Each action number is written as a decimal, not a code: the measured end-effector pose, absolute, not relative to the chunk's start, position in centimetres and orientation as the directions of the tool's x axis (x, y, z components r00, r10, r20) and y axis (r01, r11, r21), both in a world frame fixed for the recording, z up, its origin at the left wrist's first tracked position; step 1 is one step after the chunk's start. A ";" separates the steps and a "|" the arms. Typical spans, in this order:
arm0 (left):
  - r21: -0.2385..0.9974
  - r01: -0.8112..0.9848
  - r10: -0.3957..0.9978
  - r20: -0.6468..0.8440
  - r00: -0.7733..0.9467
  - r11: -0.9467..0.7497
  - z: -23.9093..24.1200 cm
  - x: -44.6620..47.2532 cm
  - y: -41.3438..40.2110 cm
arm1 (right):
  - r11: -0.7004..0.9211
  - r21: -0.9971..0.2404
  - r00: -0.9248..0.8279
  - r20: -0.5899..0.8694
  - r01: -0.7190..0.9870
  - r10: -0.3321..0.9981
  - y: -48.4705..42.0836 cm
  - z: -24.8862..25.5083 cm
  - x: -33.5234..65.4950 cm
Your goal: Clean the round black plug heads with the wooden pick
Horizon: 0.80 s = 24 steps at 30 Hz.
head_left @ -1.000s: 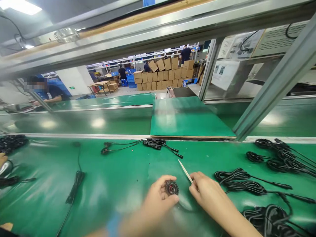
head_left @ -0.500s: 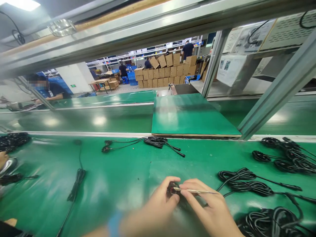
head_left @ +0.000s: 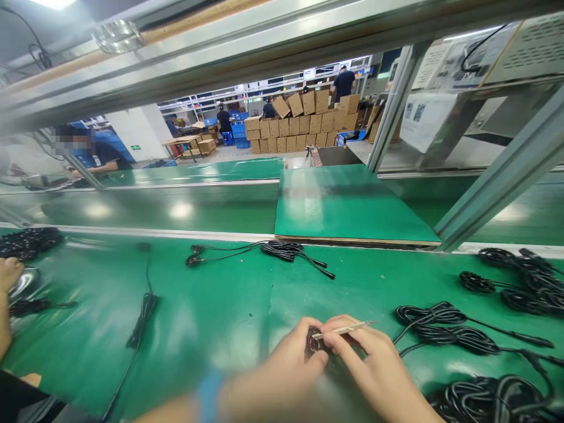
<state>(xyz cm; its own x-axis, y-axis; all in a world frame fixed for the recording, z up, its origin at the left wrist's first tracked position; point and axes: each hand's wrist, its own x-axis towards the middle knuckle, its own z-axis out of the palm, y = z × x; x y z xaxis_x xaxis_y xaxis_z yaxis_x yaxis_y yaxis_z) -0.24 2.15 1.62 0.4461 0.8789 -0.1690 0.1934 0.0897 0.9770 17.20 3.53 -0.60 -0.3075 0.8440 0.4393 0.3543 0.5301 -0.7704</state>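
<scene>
My left hand (head_left: 286,370) pinches a small round black part (head_left: 314,341) with red inside, held just above the green bench mat (head_left: 229,305). Thumb and fingers are wrapped round its edge. My right hand (head_left: 374,367) grips a thin pale stick (head_left: 346,329), lying almost level, with its tip resting on the round part. Both hands meet at the lower middle of the view. Much of the round part is hidden by my fingers.
Coiled black cables (head_left: 440,329) lie to the right, more bundles (head_left: 511,285) beyond them. One cable (head_left: 282,252) lies ahead, another (head_left: 141,317) to the left. A raised green board (head_left: 348,205) sits behind. Another person's hand (head_left: 7,276) shows at the left edge.
My right hand turned the stick from pointing up and away to lying level, and brought its tip onto the round part. The view shifted slightly.
</scene>
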 end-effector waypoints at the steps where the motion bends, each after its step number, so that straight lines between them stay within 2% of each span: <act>1: 0.975 0.206 0.876 -0.169 0.451 0.082 1.6 -0.3 2.1 | 0.506 -0.787 -0.331 0.400 0.354 0.854 3.7 -0.4 17.3; 5: 0.962 0.269 0.870 -0.167 0.464 0.041 1.2 -0.5 1.9 | 0.510 -0.784 -0.487 0.311 0.354 0.816 4.4 0.8 17.4; 8: 0.953 0.303 0.872 -0.156 0.464 0.009 0.7 -0.5 2.0 | 0.607 -0.711 -0.599 0.326 0.354 0.731 4.4 1.7 17.1; 11: 0.969 0.248 0.879 -0.133 0.458 0.017 0.6 -0.3 2.0 | 0.668 -0.652 -0.627 0.363 0.358 0.690 4.1 1.9 16.7; 14: 0.976 0.180 0.877 -0.193 0.439 0.125 0.9 -0.2 2.0 | 0.644 -0.692 -0.536 0.426 0.325 0.729 3.9 1.4 17.1; 17: 0.963 0.198 0.874 -0.254 0.414 0.185 0.9 -0.4 2.0 | 0.526 -0.796 -0.284 0.451 0.300 0.846 3.9 0.7 18.0; 19: 0.960 0.209 0.874 -0.261 0.410 0.189 0.8 -0.5 1.9 | 0.494 -0.818 -0.177 0.462 0.294 0.869 3.8 0.4 18.3; 21: 0.962 0.196 0.867 -0.258 0.427 0.190 0.7 -0.6 2.0 | 0.533 -0.799 -0.167 0.506 0.278 0.846 3.6 0.2 18.2; 24: 0.965 0.165 0.855 -0.256 0.452 0.202 0.7 -0.6 2.0 | 0.617 -0.751 -0.251 0.567 0.235 0.785 3.4 0.0 17.5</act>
<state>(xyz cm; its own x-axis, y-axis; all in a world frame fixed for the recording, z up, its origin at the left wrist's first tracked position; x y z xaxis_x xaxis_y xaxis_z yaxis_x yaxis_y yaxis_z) -0.59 2.02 0.66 0.4515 0.8548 -0.2557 0.1652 0.2016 0.9654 17.49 3.42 0.04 -0.2506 0.7849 0.5667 0.2347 0.6172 -0.7510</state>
